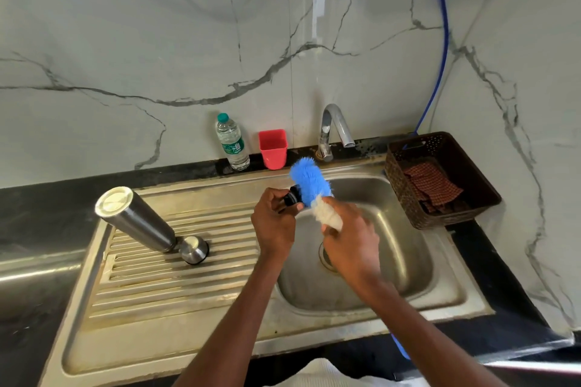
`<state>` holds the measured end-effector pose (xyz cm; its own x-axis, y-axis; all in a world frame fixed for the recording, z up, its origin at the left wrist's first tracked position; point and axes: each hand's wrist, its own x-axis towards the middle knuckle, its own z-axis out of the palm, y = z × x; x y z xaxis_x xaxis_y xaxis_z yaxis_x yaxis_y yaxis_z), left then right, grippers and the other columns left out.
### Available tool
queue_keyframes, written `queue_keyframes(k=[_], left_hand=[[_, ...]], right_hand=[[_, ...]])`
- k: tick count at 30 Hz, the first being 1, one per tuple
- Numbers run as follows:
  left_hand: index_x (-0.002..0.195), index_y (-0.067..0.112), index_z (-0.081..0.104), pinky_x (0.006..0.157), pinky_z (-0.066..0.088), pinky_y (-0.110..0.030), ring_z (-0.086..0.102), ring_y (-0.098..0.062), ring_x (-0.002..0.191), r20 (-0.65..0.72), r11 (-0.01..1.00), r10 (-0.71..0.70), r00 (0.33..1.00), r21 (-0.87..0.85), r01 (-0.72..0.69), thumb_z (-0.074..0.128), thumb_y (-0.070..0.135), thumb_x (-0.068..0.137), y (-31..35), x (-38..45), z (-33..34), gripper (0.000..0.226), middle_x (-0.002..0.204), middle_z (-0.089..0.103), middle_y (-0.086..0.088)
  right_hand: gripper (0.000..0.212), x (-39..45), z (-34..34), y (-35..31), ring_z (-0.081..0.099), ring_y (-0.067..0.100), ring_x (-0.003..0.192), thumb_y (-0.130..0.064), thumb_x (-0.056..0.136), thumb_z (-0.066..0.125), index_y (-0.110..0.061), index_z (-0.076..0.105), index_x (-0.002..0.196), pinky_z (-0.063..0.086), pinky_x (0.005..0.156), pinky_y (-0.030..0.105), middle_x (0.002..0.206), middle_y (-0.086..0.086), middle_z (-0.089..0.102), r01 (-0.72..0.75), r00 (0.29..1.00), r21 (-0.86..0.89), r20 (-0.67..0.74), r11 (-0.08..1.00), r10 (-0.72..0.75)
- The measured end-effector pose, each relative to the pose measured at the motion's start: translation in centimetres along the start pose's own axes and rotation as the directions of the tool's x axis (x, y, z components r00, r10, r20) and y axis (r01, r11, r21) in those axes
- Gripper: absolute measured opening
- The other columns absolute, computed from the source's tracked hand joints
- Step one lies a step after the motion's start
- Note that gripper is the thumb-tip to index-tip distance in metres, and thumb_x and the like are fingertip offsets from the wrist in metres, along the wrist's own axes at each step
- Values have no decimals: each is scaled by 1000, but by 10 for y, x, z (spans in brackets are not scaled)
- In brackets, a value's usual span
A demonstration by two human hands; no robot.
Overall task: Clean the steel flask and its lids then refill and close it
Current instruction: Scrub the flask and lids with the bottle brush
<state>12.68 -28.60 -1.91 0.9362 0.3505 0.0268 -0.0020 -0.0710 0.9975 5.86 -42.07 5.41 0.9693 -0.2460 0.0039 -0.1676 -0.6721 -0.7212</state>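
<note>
Lid-scrubbing step: left hand (274, 223) pinches small black inner lid (292, 196) over sink (446, 286), right hand (349, 239) grips blue brush (309, 181) against it; steel flask (136, 220) inverted on left drainboard beside steel cap (194, 249); next likely a rinse under tap (333, 129).

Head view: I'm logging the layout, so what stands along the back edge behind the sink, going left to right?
Water bottle → red cup → tap → brown basket.
</note>
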Motion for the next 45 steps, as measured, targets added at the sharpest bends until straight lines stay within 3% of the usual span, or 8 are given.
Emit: queue_keyframes(k=[7, 13, 21, 28, 34, 39, 41, 45], left_hand=[[108, -5, 65, 77, 65, -35, 75, -40, 95, 133, 792, -440, 888, -409, 453, 76, -4, 89, 10, 5, -5, 22, 105, 75, -27], [113, -10, 61, 68, 65, -30, 75, -26, 82, 340, 355, -625, 703, -678, 644, 67, 9, 97, 10, 15, -16, 26, 105, 72, -23], [103, -2, 66, 68, 65, -31, 76, -28, 73, 176, 727, -529, 830, -410, 551, 70, 0, 95, 13, 16, -17, 9, 99, 74, -27], [109, -13, 64, 67, 65, -31, 72, -39, 84, 151, 841, -445, 883, -269, 470, 74, -2, 92, 21, 13, -12, 21, 98, 71, -32], [103, -6, 67, 83, 65, -42, 75, -41, 87, 216, 808, -461, 861, -298, 508, 70, 0, 96, 18, 23, -15, 10, 98, 74, -31], [101, -6, 68, 71, 66, -32, 76, -29, 74, 341, 496, -551, 761, -600, 628, 81, -5, 78, 16, 11, -15, 26, 93, 75, -24], [110, -9, 67, 69, 66, -32, 78, -27, 77, 362, 422, -562, 744, -648, 634, 90, 4, 60, 9, 13, -18, 56, 99, 75, -24], [102, -1, 68, 72, 65, -30, 77, -28, 85, 418, 491, -499, 759, -586, 645, 74, 1, 82, 5, 9, -17, 22, 109, 73, -25]], right_hand=[[60, -10, -10, 0, 65, 19, 104, -12, 94, 64, -43, 53, 144, 51, 84, 35, 128, -15, 58, 162, 985, -154, 92, 975, -149], [62, -7, -13, 1, 68, 16, 98, -12, 94, 65, -46, 51, 145, 57, 82, 36, 130, -21, 55, 223, 972, -221, 121, 950, -200], [71, 4, -21, -10, 70, 29, 89, -3, 87, 61, -44, 47, 143, 58, 74, 46, 137, -16, 49, 242, 969, -436, 154, 867, -192], [73, 1, -18, -15, 69, 29, 90, 0, 87, 58, -39, 44, 148, 53, 69, 40, 149, -13, 41, 272, 962, -511, 169, 815, -215], [73, -6, -23, -15, 69, 26, 89, -2, 87, 59, -41, 46, 147, 58, 73, 41, 145, -14, 44, 365, 931, -475, 177, 801, -319], [57, 32, -20, -7, 67, 11, 105, -17, 86, 75, -42, 64, 136, 54, 90, 31, 124, -14, 70, 0, 995, 76, 102, 997, -8], [55, 17, -20, -6, 68, 10, 103, -19, 85, 76, -42, 65, 134, 56, 92, 34, 119, -14, 72, 23, 989, 76, 142, 997, -33], [57, 18, -17, -9, 65, 13, 104, -14, 89, 70, -39, 61, 140, 52, 90, 32, 122, -11, 68, 104, 992, -35, 76, 994, -101]])
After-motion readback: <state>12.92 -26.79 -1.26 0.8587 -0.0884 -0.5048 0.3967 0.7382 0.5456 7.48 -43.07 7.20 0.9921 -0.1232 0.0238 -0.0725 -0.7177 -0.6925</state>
